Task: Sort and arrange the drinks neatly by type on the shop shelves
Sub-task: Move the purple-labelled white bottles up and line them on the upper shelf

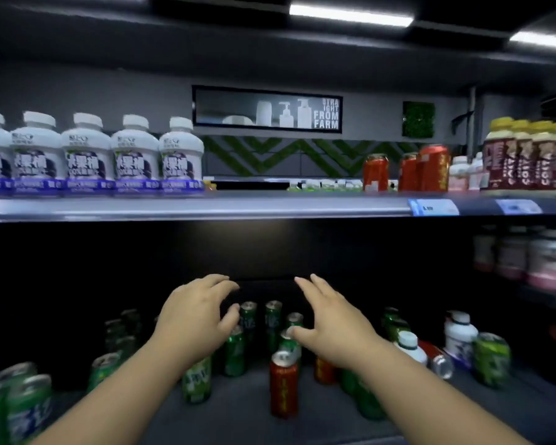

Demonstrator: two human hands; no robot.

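Observation:
Both my hands reach into the lower shelf above a cluster of green cans (273, 322). My left hand (196, 313) hovers with fingers loosely spread and holds nothing. To its right, my right hand (328, 322) is held out with straight fingers, also holding nothing. A red can (283, 385) stands upright in front, between my forearms. A second red can (437, 359) lies on its side at the right, next to a white bottle (410, 346). More green cans (16, 403) stand at the lower left.
The upper shelf (270, 205) carries a row of white bottles with purple labels (87, 159) at left, red cans (430, 170) and brown yellow-capped bottles (533, 159) at right. Pink-labelled bottles (546, 261) stand on the far right. Another white bottle (461, 337) and green can (491, 359) sit at right.

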